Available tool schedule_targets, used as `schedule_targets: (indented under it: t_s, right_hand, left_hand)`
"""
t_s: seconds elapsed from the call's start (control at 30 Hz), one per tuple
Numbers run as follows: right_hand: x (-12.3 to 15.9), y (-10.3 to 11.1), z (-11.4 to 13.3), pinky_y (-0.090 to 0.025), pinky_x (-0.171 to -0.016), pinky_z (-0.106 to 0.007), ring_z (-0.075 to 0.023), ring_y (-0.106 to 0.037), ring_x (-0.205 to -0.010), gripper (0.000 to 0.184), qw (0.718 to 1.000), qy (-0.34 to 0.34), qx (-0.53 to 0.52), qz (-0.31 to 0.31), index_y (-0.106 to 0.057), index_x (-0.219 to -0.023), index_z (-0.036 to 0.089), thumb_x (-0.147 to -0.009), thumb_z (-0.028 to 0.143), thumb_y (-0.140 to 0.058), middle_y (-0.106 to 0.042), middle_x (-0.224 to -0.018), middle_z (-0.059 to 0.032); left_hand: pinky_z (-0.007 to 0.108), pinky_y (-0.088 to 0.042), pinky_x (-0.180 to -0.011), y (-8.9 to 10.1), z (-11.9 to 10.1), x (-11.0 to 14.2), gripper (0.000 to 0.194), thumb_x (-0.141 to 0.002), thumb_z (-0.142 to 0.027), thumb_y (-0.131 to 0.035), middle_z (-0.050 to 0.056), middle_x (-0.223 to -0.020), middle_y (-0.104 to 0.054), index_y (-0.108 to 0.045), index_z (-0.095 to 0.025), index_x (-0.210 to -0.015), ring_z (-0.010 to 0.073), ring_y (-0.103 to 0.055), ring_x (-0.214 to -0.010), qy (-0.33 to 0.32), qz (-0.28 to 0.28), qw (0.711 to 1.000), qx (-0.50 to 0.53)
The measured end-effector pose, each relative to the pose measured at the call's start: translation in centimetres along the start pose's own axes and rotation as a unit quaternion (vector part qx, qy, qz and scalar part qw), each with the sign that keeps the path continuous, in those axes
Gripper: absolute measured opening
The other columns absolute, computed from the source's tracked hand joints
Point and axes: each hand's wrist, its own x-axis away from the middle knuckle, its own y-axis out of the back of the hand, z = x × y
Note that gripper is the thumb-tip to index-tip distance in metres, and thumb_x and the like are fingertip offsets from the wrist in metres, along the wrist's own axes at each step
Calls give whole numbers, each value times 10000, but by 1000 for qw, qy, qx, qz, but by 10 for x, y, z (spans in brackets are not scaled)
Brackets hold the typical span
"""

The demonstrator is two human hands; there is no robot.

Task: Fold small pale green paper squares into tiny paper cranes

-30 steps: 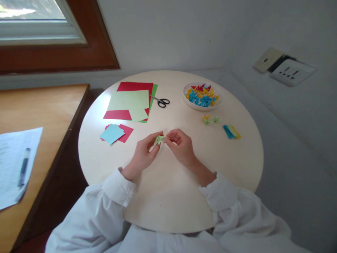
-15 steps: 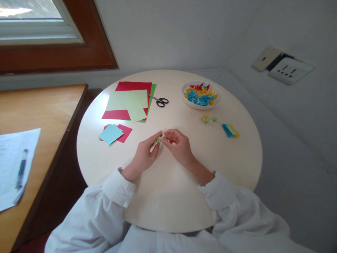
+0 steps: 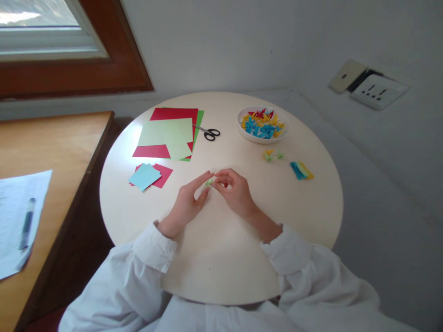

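Note:
A small light green paper crane (image 3: 209,183) is pinched between the thumb and fingers of my right hand (image 3: 236,192), above the near middle of the round table (image 3: 221,258). My left hand (image 3: 188,199) is just left of it, thumb and forefinger apart around the crane. Whether a left fingertip still touches the paper is hard to make out. Several small folded pieces, light green (image 3: 268,157) and yellow, stand on the table beyond my right hand. Near them lies a little stack of blue, yellow and green paper pieces (image 3: 300,170).
A white bowl (image 3: 262,140) of red, yellow and blue paper cranes stands at the back right. Black-handled scissors (image 3: 211,134) rest against coloured paper sheets (image 3: 166,130). Light blue and red paper squares (image 3: 145,176) lie at left. A wooden desk (image 3: 51,138) holds papers and a pen (image 3: 26,223).
My left thumb and forefinger have spread apart from the light green crane, showing more of it. My right hand keeps its pinch in nearly the same place. The view has shifted slightly.

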Motion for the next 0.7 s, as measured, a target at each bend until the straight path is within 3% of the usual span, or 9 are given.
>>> schedule_targets:
  t_s: [0.13, 0.27, 0.43, 0.53, 0.7]
  right_hand:
    - [0, 1, -1, -454, -630, -265, -145, -629, -689, 145, 1000, 3, 13, -6, -576, -810, 200, -703, 255, -655, -666, -739, -5]
    - [0, 0, -1, -456, -628, -268, -151, -634, -696, 182, 1000, 4, 12, -5, -582, -849, 200, -711, 296, -653, -670, -734, -15]
    - [2, 0, 4, -464, -657, -285, -163, -654, -745, 226, 999, 27, 23, 1, -585, -926, 208, -721, 278, -651, -688, -775, -21]
    - [3, 1, 8, -472, -686, -303, -162, -651, -748, 292, 997, 61, 50, -5, -577, -985, 221, -710, 262, -666, -691, -812, -16]
    - [3, 2, 7, -488, -750, -318, -181, -619, -914, 341, 988, 135, 81, -11, -566, -999, 228, -687, 255, -702, -660, -988, -49]
  left_hand:
    - [342, -502, -880, 3, -1, -2, 217, -830, -160, -522, 108, -1164, -611, -615, -193, -1023, 189, -603, -1048, -65, -25, 997, -39]
    - [292, -524, -745, 3, -2, -3, 136, -815, -143, -538, 88, -975, -612, -635, -184, -900, 161, -622, -885, -78, -55, 994, -57]
    - [277, -510, -711, 4, -4, -4, 105, -818, -165, -527, 66, -862, -625, -629, -181, -806, 146, -616, -790, -7, -75, 997, -34]
    - [282, -509, -719, 5, -2, -5, 76, -798, -194, -552, 62, -878, -641, -627, -183, -801, 156, -619, -816, 53, -84, 994, 48]
    - [267, -500, -704, 7, -4, -8, 80, -731, -231, -636, 57, -844, -657, -643, -160, -765, 152, -615, -789, 141, -104, 968, 179]
